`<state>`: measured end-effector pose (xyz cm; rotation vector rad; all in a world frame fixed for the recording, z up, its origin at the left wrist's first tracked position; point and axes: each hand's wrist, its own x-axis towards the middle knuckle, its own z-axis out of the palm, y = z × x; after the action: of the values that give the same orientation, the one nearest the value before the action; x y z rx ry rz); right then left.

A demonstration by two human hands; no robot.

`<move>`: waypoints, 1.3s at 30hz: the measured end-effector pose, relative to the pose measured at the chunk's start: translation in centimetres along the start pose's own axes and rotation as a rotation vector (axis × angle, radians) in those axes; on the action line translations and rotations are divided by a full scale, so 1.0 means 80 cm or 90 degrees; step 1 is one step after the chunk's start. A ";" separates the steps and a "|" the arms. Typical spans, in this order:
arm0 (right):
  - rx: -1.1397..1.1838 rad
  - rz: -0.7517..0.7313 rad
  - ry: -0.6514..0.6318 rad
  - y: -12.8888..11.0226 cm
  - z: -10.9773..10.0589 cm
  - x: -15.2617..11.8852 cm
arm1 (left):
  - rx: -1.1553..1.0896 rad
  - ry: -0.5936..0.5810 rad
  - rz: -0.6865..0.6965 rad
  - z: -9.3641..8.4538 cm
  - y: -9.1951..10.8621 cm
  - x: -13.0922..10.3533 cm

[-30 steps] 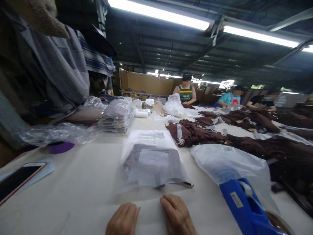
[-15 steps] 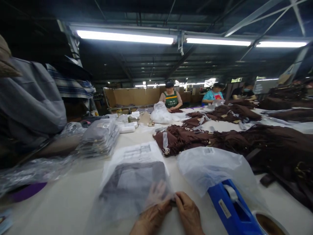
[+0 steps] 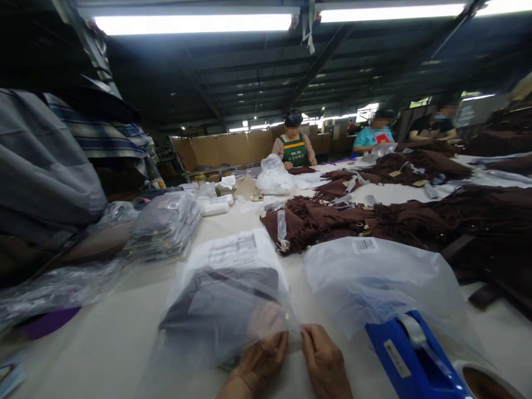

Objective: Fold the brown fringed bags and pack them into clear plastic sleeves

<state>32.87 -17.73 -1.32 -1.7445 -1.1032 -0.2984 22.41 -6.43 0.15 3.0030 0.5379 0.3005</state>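
A frosted plastic bag (image 3: 199, 354) lies in front of me with a folded dark grey cloth piece (image 3: 233, 291) inside it. My left hand (image 3: 264, 346) is at the bag's near right edge. Its fingers show blurred through the film, inside the bag, while the thumb side stays outside, closed on the edge. Just right of it, my right hand (image 3: 324, 357) pinches the bag's side edge between thumb and fingertips. A blue tape dispenser (image 3: 399, 354) stands right of my right hand, beside another frosted bag with a barcode (image 3: 374, 277).
Brown fringed cloths (image 3: 415, 216) cover the right side of the table (image 3: 100, 343). A stack of bagged grey pieces (image 3: 166, 224) stands at left, near crumpled clear plastic (image 3: 62, 282). Across the table sits a person in a green apron (image 3: 295, 149), with other people farther right.
My view has tilted down. My right hand has drawn slightly right, away from my left hand, stretching the bag's edge. The left hand's fingers, spread before, are now more curled.
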 end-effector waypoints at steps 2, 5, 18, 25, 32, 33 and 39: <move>0.021 -0.060 -0.022 -0.001 0.003 -0.006 | 0.028 0.020 -0.033 0.003 -0.003 0.015; 0.036 -0.143 -0.062 0.000 0.005 -0.014 | 0.063 0.040 -0.084 0.005 -0.004 0.048; -0.006 -0.058 -0.156 -0.013 -0.015 -0.008 | 0.238 0.140 0.052 -0.069 -0.039 -0.107; -0.170 -0.142 -0.133 -0.010 -0.001 -0.011 | 0.113 0.001 0.117 -0.082 -0.130 -0.111; -0.035 -0.062 -0.122 -0.019 0.010 -0.023 | 0.112 0.018 0.105 -0.077 -0.142 -0.082; 0.002 -0.042 -0.118 -0.022 0.012 -0.026 | 0.111 0.023 0.106 -0.077 -0.140 -0.077; 0.118 0.081 -0.237 -0.029 0.002 -0.017 | 0.100 0.027 0.125 -0.079 -0.130 -0.050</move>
<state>30.23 -18.13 -0.84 -1.7336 -1.2308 0.2111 13.93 2.12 4.47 3.2145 0.2808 0.3517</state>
